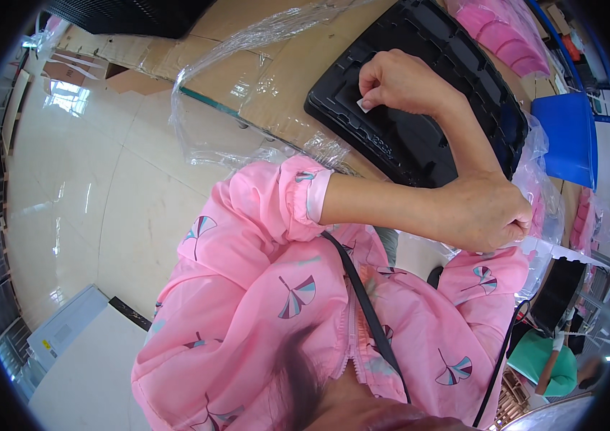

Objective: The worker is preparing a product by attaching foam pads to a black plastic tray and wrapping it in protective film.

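My right hand (pixel 400 80) reaches up over a black plastic tray (pixel 456 57) and pinches a small white label (pixel 364 105) against the tray's surface. Its forearm runs down and passes behind my left hand. My left hand (pixel 488 214) comes across from the pink sleeve (pixel 298 197) and is closed on the edge of a white sheet (pixel 556 250) at the tray's near right corner. The tray is moulded with several compartments and lies on a cardboard-covered table (pixel 247 25).
Crumpled clear plastic film (pixel 226 93) hangs over the table edge to the left of the tray. A blue bin (pixel 569 136) and bagged pink items (pixel 502 32) lie to the right. Another person in green (pixel 546 363) is at the lower right. A white cabinet (pixel 68 327) stands on the tiled floor.
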Tool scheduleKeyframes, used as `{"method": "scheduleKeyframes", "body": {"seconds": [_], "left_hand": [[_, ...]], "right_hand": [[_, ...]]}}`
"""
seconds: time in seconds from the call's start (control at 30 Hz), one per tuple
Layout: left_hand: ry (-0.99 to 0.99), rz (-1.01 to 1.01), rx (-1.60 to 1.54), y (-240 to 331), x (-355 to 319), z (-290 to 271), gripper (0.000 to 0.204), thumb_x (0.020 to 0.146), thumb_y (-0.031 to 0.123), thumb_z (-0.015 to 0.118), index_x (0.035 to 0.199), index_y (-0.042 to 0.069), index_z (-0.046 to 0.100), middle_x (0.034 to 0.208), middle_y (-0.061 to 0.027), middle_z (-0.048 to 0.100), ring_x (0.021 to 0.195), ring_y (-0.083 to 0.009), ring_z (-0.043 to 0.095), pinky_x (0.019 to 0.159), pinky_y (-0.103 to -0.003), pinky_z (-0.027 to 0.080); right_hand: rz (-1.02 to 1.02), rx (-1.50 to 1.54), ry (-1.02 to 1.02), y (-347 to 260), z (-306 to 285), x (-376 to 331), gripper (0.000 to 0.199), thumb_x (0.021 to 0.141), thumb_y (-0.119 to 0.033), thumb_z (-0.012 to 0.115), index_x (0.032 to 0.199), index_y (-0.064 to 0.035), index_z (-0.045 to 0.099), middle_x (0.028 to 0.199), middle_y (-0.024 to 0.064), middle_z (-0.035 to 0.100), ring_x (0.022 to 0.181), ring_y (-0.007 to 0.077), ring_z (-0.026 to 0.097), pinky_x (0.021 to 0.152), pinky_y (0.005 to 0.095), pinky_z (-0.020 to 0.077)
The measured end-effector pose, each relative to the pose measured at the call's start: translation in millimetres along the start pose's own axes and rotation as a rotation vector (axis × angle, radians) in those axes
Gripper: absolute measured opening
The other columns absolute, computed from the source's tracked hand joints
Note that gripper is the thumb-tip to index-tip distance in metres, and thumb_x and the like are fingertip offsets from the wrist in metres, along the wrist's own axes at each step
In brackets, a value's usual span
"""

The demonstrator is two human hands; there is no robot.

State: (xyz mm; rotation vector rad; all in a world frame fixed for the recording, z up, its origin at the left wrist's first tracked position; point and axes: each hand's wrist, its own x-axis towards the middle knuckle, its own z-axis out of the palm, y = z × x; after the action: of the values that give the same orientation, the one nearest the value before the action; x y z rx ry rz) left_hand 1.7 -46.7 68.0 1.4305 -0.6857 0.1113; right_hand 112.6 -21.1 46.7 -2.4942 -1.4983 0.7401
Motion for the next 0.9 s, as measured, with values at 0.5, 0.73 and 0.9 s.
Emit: {"method": "scheduleKeyframes", "body": {"seconds": [0.5,0.73,0.9], "left_hand": [[-0.022,0.013,0.077,7,10,-17,0.012,0.079,0.01,0.055,0.082,0.0,0.062,0.068,-0.0102,0.063,0.061,-0.0183,0.062,0.056,-0.03,0.047],[-0.088,-0.165,-0.016,7,44,-31,0.013,0.083,0.007,0.058,0.091,-0.003,0.062,0.076,-0.0038,0.063,0.064,-0.0073,0.058,0.058,-0.021,0.049],[-0.042,-0.223,0.054,2,55,-27,0.016,0.082,0.01,0.06,0.094,0.0,0.064,0.075,-0.0027,0.064,0.065,-0.0065,0.058,0.059,-0.022,0.048]], "right_hand": [[-0.078,0.193,0.562,-12,31,42,0.026,0.074,-0.025,0.064,0.092,-0.0067,0.065,0.084,0.0134,0.064,0.081,0.03,0.061,0.072,0.0385,0.0473],[0.147,0.863,1.08,42,26,-77,0.026,0.081,-0.014,0.059,0.101,0.0033,0.061,0.082,0.0081,0.064,0.07,0.0144,0.061,0.065,0.0251,0.0485],[0.432,0.774,1.628,45,52,-188,0.018,0.081,-0.01,0.064,0.095,0.0011,0.063,0.083,0.0061,0.062,0.076,0.0098,0.056,0.069,0.0206,0.0445]]}}
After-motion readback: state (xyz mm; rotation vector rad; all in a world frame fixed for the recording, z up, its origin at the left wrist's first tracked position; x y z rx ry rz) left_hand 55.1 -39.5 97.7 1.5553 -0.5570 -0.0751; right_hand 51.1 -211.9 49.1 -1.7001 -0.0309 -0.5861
